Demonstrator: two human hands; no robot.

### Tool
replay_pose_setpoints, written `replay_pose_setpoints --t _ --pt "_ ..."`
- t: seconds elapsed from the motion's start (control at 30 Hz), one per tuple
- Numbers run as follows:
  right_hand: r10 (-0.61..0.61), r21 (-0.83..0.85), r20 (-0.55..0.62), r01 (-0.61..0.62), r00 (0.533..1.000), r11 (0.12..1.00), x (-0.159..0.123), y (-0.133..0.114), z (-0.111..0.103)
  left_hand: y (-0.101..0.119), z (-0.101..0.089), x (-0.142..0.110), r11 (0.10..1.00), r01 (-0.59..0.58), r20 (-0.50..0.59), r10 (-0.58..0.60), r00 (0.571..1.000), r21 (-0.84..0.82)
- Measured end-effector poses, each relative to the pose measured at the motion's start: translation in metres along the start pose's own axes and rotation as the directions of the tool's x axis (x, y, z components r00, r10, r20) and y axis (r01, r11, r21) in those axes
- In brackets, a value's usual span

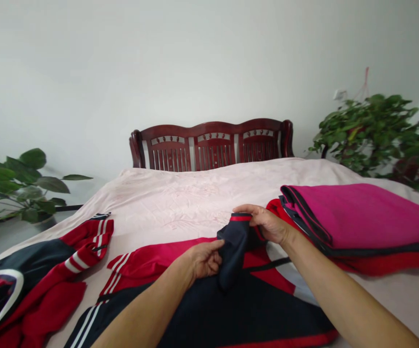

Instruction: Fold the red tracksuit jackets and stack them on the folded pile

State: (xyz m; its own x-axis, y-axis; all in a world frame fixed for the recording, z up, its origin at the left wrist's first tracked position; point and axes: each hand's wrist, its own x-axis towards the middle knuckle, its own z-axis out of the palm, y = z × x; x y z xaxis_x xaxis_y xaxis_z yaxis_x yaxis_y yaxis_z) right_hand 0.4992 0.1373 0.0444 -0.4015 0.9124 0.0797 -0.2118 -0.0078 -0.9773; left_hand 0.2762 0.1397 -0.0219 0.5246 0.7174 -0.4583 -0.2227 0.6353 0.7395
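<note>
A navy, red and white sports top (252, 309) lies spread on the bed in front of me. My left hand (205, 258) pinches a raised navy part of it, thumb on top and fingers curled. At the red-striped end of that same part, my right hand (267, 224) grips the edge between thumb and fingers. Whether the raised part is a collar or a cuff, I cannot tell. White stripes run along the top's left side, near a bright red section.
Folded clothes, magenta (368, 212) on top, are stacked at right. Another navy and red garment (46, 261) lies at left. A pale pink sheet (180, 193) covers the bed, with a wooden headboard (214, 147) behind. Leafy plants (372, 130) stand on both sides.
</note>
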Motion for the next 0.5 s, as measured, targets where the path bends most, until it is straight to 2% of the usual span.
replay_pose_setpoints --t 0.1,0.17,0.2,0.23,0.3,0.33,0.37,0.4,0.43,0.5 --pt "0.002 0.012 0.013 -0.002 1.0 1.0 -0.002 -0.002 0.001 0.009 0.007 -0.014 0.986 -0.159 -0.084 0.155 0.984 -0.048" --pt "-0.001 -0.029 -0.035 0.0 0.999 1.0 0.0 -0.001 -0.003 0.02 0.009 -0.031 0.937 -0.338 -0.147 0.323 0.935 -0.09" --pt "-0.013 -0.069 -0.068 0.008 0.998 0.998 0.002 0.0 -0.005 0.025 0.009 -0.041 0.882 -0.463 -0.178 0.444 0.878 -0.085" --pt "-0.037 -0.132 -0.103 0.023 0.994 0.991 0.006 0.001 -0.008 0.028 0.009 -0.052 0.805 -0.591 -0.202 0.571 0.796 -0.054" --pt "-0.135 -0.357 -0.203 0.055 0.97 0.933 0.016 0.007 -0.013 0.027 0.007 -0.073 0.626 -0.777 -0.205 0.77 0.604 0.067" --pt "-0.2 -0.482 -0.253 0.056 0.947 0.874 0.022 0.011 -0.015 0.022 0.004 -0.081 0.563 -0.816 -0.193 0.822 0.536 0.132" --pt "-0.262 -0.589 -0.294 0.042 0.919 0.807 0.027 0.016 -0.016 0.015 -0.001 -0.088 0.539 -0.822 -0.185 0.84 0.51 0.185" --pt "-0.312 -0.664 -0.328 0.017 0.892 0.747 0.031 0.021 -0.015 0.006 -0.007 -0.093 0.562 -0.799 -0.194 0.826 0.529 0.215" --pt "-0.344 -0.703 -0.356 -0.007 0.869 0.711 0.033 0.026 -0.013 -0.003 -0.016 -0.097 0.612 -0.757 -0.225 0.79 0.57 0.229" --pt "-0.41 -0.762 -0.37 -0.02 0.834 0.648 0.029 0.036 -0.005 -0.018 -0.037 -0.1 0.751 -0.627 -0.333 0.657 0.676 0.208"
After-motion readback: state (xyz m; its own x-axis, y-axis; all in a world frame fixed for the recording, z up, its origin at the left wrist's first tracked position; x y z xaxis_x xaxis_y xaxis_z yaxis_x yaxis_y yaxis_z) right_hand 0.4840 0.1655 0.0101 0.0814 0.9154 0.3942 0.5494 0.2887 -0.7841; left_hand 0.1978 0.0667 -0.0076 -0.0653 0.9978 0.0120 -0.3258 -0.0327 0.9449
